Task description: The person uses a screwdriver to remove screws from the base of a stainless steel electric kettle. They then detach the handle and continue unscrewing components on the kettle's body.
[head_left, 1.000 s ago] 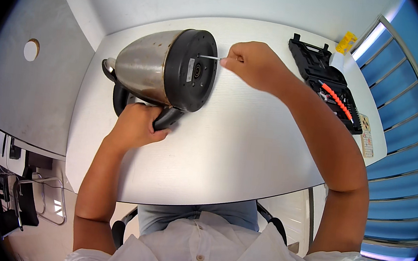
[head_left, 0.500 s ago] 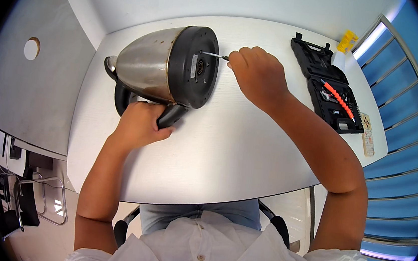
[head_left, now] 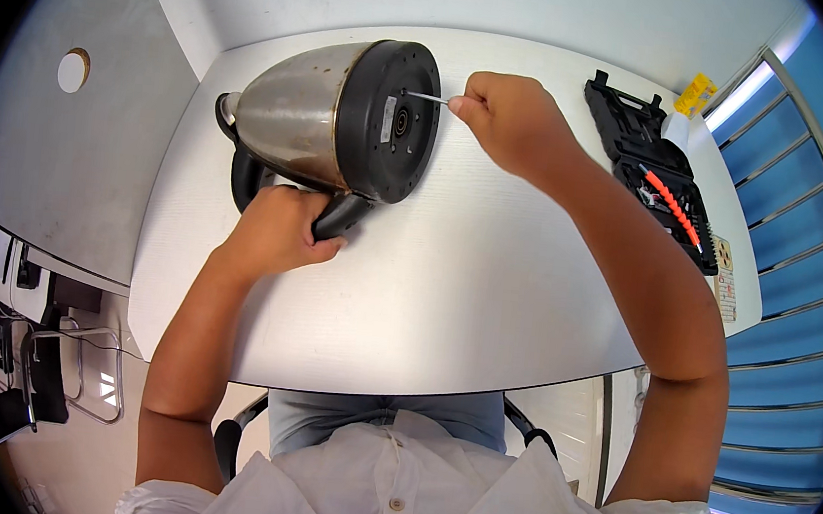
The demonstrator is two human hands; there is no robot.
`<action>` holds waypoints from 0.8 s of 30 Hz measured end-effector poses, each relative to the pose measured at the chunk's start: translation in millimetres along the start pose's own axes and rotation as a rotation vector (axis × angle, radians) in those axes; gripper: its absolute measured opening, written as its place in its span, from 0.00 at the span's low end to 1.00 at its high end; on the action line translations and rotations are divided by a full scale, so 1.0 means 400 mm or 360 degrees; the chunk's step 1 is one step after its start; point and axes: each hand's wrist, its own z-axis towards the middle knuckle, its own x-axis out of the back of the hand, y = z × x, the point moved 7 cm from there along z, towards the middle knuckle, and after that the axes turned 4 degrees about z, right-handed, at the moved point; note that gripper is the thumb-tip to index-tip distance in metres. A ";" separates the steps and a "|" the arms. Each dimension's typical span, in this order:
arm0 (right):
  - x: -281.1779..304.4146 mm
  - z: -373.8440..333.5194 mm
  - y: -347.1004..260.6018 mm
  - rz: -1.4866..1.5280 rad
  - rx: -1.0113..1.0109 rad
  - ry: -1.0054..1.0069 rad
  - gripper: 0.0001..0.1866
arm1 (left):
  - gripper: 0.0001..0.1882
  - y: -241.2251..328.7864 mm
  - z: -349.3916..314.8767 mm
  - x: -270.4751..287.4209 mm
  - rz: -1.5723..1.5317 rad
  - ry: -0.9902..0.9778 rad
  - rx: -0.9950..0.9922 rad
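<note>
A steel electric kettle (head_left: 297, 107) lies on its side on the white table, its black base turned to the right. My left hand (head_left: 280, 230) is wrapped round the kettle's black handle (head_left: 341, 219) on the near side. In my closed right hand (head_left: 509, 123) is a screwdriver (head_left: 429, 98), its handle hidden by my fingers. The thin metal shaft points left, and its tip meets a hole in the upper part of the base. A pale label and a round socket show on the base, below the tip.
An open black tool case (head_left: 645, 146) sits at the table's right, with an orange flexible shaft (head_left: 672, 208) across it. Near it are a yellow object (head_left: 695, 94) and a pale printed card (head_left: 724, 277). A metal railing (head_left: 796, 274) runs beyond the right edge; a grey panel (head_left: 55, 153) stands left.
The view has shifted slightly. My right hand has turned around the screwdriver, its tip still at the same place on the base. My left hand keeps its hold on the handle.
</note>
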 end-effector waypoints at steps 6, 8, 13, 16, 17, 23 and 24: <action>-0.030 0.017 0.033 0.0769 -0.0810 -0.0587 0.14 | 0.16 -0.008 0.001 0.004 -0.0039 0.0044 0.0024; -0.012 0.026 0.024 0.0542 -0.0514 -0.0342 0.12 | 0.15 -0.014 0.001 0.000 -0.0058 0.0039 0.0060; 0.010 0.003 -0.007 0.0106 0.0148 0.0105 0.06 | 0.14 -0.016 0.003 -0.008 -0.0059 0.0152 0.0025; -0.001 -0.029 -0.031 -0.0434 0.0589 0.0483 0.07 | 0.14 -0.021 -0.002 -0.002 -0.0110 0.0153 0.0034; -0.008 -0.039 -0.035 -0.0564 0.0686 0.0556 0.08 | 0.14 -0.021 -0.001 -0.001 -0.0109 0.0129 0.0043; -0.022 -0.049 -0.045 -0.0813 0.0926 0.0718 0.09 | 0.16 -0.007 0.001 0.008 -0.0034 -0.0022 0.0041; -0.021 -0.049 -0.045 -0.0790 0.0936 0.0727 0.09 | 0.16 -0.008 0.002 0.006 -0.0029 -0.0042 0.0038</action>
